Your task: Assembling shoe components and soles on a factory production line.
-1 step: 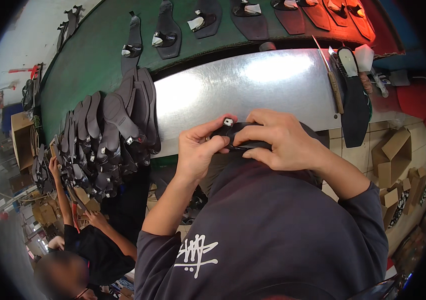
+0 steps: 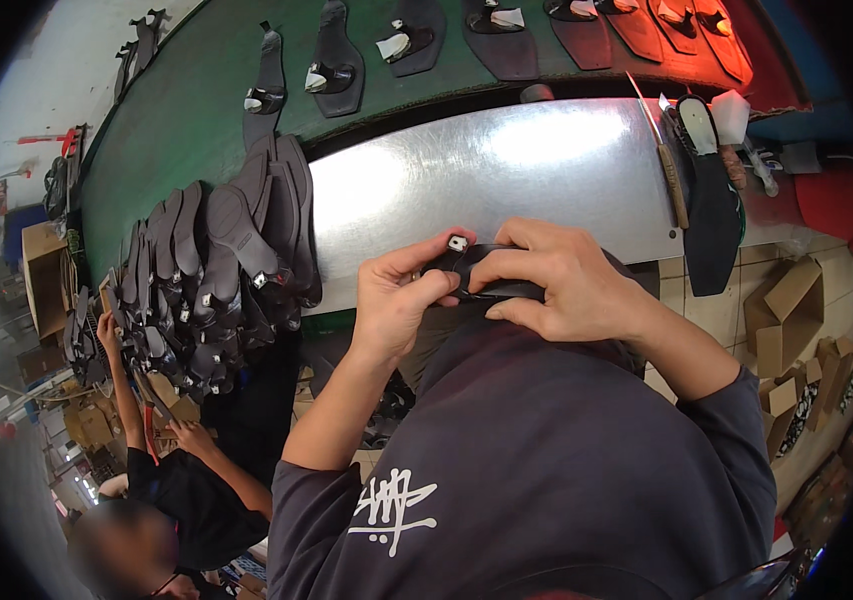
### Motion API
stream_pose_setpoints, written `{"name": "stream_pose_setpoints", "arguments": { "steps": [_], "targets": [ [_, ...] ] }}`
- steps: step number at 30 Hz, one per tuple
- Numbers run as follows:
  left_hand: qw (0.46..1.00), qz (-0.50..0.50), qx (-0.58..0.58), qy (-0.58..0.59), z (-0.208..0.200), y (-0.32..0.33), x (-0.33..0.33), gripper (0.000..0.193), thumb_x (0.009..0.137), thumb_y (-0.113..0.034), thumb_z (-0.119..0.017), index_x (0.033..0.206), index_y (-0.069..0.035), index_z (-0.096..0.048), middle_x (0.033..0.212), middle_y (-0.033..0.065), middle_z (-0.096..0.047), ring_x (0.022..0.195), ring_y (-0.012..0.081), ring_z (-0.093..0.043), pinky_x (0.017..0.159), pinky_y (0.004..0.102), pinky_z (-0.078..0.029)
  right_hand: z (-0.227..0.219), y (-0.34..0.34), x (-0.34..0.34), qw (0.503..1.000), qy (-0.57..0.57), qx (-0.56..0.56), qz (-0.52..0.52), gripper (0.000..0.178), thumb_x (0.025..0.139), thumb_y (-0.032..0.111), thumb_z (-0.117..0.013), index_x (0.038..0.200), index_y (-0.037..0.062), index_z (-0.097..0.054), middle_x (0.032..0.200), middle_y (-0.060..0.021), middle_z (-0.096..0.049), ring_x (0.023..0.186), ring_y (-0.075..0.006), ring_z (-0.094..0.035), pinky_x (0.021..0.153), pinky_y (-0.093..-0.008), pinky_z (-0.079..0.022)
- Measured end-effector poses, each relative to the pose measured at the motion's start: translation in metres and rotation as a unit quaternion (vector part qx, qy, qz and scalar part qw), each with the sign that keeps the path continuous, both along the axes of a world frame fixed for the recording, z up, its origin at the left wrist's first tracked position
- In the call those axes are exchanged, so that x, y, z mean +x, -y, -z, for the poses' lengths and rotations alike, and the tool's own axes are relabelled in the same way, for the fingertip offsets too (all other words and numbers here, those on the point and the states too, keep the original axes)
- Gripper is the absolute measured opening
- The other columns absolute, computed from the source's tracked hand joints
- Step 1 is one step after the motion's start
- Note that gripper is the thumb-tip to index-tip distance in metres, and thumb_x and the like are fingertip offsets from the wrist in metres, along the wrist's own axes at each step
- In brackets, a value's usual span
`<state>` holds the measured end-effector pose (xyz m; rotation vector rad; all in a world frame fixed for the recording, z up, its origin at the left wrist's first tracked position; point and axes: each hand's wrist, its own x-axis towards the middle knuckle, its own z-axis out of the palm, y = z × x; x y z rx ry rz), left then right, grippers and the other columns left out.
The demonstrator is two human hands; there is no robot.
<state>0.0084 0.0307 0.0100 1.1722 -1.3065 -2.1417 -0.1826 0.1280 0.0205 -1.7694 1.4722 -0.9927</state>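
Observation:
Close to my body, at the near edge of the metal plate [image 2: 586, 180], I hold a black sandal [image 2: 491, 290] between both hands. My left hand [image 2: 391, 300] pinches its left end with thumb and index finger. A small whitish square piece [image 2: 457, 243] shows at that index fingertip. My right hand [image 2: 576, 285] is closed over the sandal's strap part, fingers bent and thumb below. Much of the sandal is hidden by my hands, and its dark far end shows beyond my right wrist.
Dark sandals and soles [image 2: 236, 225] are stacked at the left on a green belt [image 2: 376, 100]. More sandals [image 2: 334, 85] lie in a row along it. A wooden-handled knife [image 2: 671, 185] and a black sole [image 2: 711, 220] lie right. Cardboard boxes [image 2: 784, 310] stand beyond. A co-worker [image 2: 196, 500] works lower left.

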Motion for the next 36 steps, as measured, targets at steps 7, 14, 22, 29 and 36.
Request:
{"name": "stream_pose_setpoints", "arguments": {
  "steps": [7, 14, 22, 29, 36],
  "targets": [
    [1.000, 0.011, 0.012, 0.026, 0.001, 0.004, -0.004, 0.041, 0.076, 0.010, -0.057, 0.116, 0.002, -0.064, 0.114, 0.0159, -0.066, 0.085, 0.0147, -0.069, 0.061, 0.0201, -0.057, 0.007, -0.003, 0.005, 0.998, 0.040, 0.036, 0.044, 0.023, 0.069, 0.014, -0.077, 0.089, 0.0145, -0.065, 0.083, -0.0054, -0.055, 0.075, -0.0246, -0.058, 0.064, -0.0356, -0.046],
    [0.996, 0.000, 0.090, -0.003, -0.008, 0.009, -0.007, 0.034, 0.081, 0.007, -0.058, 0.114, 0.002, -0.066, 0.106, 0.0110, -0.068, 0.080, 0.0122, -0.067, 0.061, 0.0201, -0.057, 0.013, -0.006, 0.013, 0.995, 0.020, -0.045, 0.090, 0.020, 0.068, 0.013, -0.076, 0.085, 0.0147, -0.066, 0.082, -0.0056, -0.056, 0.071, -0.0234, -0.058, 0.061, -0.0344, -0.046],
    [0.989, 0.015, 0.130, -0.067, -0.013, 0.010, 0.002, 0.046, 0.092, -0.008, -0.051, 0.137, -0.001, -0.047, 0.133, 0.0125, -0.054, 0.093, 0.0114, -0.064, 0.061, 0.0211, -0.055, 0.007, -0.005, 0.009, 0.983, -0.026, -0.150, 0.099, 0.026, 0.072, 0.009, -0.073, 0.096, 0.0091, -0.064, 0.080, -0.0092, -0.058, 0.069, -0.0255, -0.060, 0.060, -0.0363, -0.048],
    [0.991, 0.082, 0.098, -0.029, -0.002, 0.006, 0.004, 0.036, 0.091, -0.005, -0.049, 0.127, -0.001, -0.055, 0.119, 0.0083, -0.060, 0.096, 0.0107, -0.062, 0.073, 0.0240, -0.055, 0.015, -0.008, 0.009, 0.989, 0.013, -0.085, 0.119, 0.017, 0.078, 0.009, -0.072, 0.088, 0.0058, -0.058, 0.069, -0.0094, -0.059, 0.063, -0.0282, -0.060, 0.058, -0.0371, -0.047],
    [0.992, 0.090, 0.089, -0.010, -0.007, 0.001, -0.001, 0.026, 0.093, -0.006, -0.052, 0.117, 0.001, -0.060, 0.105, 0.0045, -0.065, 0.090, 0.0091, -0.062, 0.077, 0.0251, -0.054, 0.019, -0.009, 0.011, 0.988, -0.006, -0.089, 0.123, 0.018, 0.078, 0.011, -0.072, 0.084, 0.0057, -0.057, 0.069, -0.0092, -0.060, 0.062, -0.0282, -0.060, 0.056, -0.0375, -0.046]
  ]
}}
